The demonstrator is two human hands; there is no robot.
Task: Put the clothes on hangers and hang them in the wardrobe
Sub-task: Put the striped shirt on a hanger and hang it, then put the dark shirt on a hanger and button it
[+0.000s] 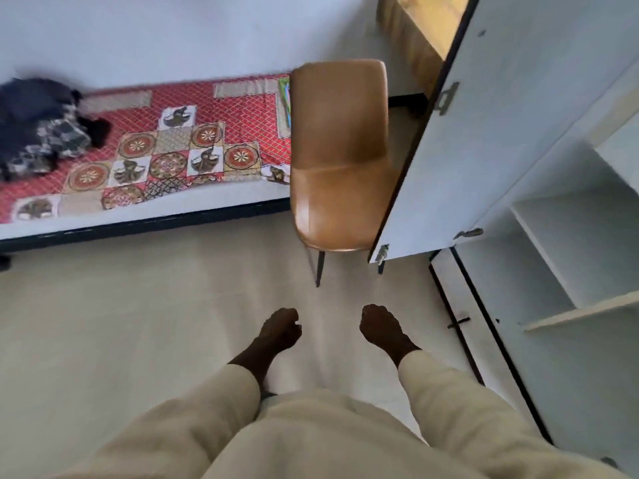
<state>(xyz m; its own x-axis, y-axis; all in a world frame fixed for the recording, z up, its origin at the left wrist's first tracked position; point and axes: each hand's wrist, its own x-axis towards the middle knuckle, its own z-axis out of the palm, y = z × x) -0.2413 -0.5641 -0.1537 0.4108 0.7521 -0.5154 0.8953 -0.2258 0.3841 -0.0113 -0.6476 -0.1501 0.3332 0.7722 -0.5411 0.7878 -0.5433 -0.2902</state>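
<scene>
Soft, even daylight fills the room, with faint shadows. Glare streaks the chair [340,174] seat beyond the fingertips. Motion blur softens everything, and wide-angle distortion bends the wardrobe [570,236] edges.

chair [340,146]: glossy tan leather-like seat — smooth
bed cover [179,146]: printed red cloth
wardrobe door [484,140]: matt white panel — metal latch
floor [138,323]: smooth, pale
</scene>
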